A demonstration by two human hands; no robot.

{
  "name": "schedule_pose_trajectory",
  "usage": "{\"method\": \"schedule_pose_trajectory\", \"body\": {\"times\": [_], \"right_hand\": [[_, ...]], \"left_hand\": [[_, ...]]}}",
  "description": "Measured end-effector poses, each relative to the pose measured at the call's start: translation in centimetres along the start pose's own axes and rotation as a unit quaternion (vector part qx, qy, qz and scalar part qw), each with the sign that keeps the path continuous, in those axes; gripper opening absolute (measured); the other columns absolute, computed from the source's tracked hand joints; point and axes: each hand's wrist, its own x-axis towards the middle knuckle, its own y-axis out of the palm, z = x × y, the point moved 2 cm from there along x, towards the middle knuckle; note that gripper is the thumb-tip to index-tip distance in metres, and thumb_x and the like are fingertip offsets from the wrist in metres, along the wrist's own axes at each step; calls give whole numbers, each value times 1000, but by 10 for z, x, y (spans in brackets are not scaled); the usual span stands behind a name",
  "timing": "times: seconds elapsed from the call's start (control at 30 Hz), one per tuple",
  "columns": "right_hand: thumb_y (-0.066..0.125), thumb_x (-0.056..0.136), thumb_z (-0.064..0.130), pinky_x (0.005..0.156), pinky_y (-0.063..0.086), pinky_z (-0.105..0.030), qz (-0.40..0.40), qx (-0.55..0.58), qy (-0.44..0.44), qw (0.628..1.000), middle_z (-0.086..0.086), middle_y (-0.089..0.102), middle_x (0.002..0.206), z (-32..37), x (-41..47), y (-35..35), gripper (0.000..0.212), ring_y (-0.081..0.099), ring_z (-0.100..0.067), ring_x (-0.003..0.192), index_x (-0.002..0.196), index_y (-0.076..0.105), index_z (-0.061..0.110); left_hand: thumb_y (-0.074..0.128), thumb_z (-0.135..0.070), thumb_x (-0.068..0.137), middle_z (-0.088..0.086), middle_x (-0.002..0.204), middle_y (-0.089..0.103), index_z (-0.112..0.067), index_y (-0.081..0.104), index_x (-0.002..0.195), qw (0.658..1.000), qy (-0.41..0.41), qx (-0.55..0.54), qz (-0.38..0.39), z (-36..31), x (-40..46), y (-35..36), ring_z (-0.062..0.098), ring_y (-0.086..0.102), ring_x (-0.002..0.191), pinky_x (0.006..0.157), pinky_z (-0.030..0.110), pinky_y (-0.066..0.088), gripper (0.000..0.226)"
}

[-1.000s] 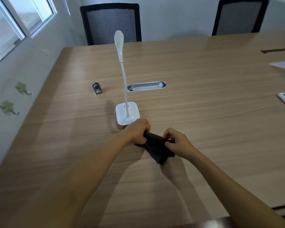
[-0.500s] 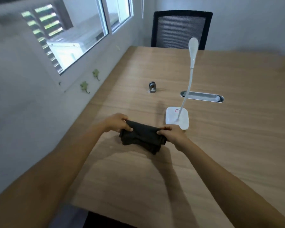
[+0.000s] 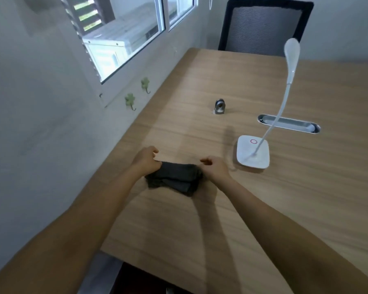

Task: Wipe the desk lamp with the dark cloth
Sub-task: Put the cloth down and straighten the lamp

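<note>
A dark cloth [image 3: 175, 177], folded into a thick strip, lies on the wooden table [image 3: 263, 209] between my hands. My left hand [image 3: 146, 159] pinches its left end and my right hand [image 3: 215, 168] grips its right end. The white desk lamp [image 3: 253, 154] stands to the right of my right hand, a short gap away. It has a square base with a red ring and a thin curved neck rising to a long oval head [image 3: 292, 52].
A small metal clip-like object [image 3: 219, 106] stands on the table behind the cloth. A silver cable slot [image 3: 289, 124] is set into the tabletop behind the lamp. A black mesh chair [image 3: 263, 28] stands at the far end. The wall with a window and green hooks runs along the left.
My view has swung left towards the window wall. My hands moved the cloth left, away from the lamp base, and stretched it out between them.
</note>
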Motion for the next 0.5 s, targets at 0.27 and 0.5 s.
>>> {"method": "schedule_pose_trajectory", "body": {"times": [0.27,0.5], "right_hand": [[56,77,12,98,38,-37,-228,-170,-17,959,-21,59,120,-69,-35,-74,38,48,-38,115,114,58,1],[43,84,22,108,31,-57,-205,-280,-23,938,-20,33,151,-96,-35,-76,65,33,-41,138,143,28,1]], "left_hand": [[43,-26,96,9,156,32,-16,27,150,968,207,123,71,-126,30,59,28,33,142,116,34,27,57],[50,-13,88,18,122,64,-5,55,123,889,379,233,112,-226,51,115,37,61,109,93,38,48,36]]}}
